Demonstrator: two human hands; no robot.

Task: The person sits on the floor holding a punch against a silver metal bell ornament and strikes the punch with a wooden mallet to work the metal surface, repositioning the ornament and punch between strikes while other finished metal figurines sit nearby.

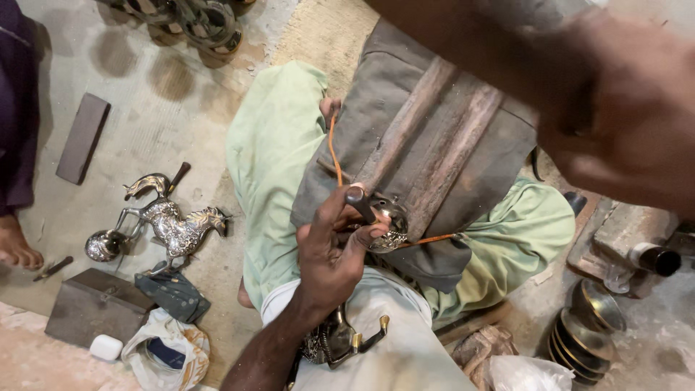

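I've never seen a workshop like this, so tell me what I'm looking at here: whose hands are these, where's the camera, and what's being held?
The single picture comes from a camera worn on the person's head, looking straight down at their own lap. They sit on the floor in light green trousers, with a grey wooden block resting across the legs.

The left hand pinches a short dark punch-like tool, its tip against a small shiny embossed metal piece on the block. An orange cord runs over the block beside that piece. The right hand is raised close to the camera and blurred, so I cannot tell what it holds.

On the floor to the left stand a silver metal horse figurine, a small grey metal box and a flat dark bar. At lower right sits a stack of metal bowls.
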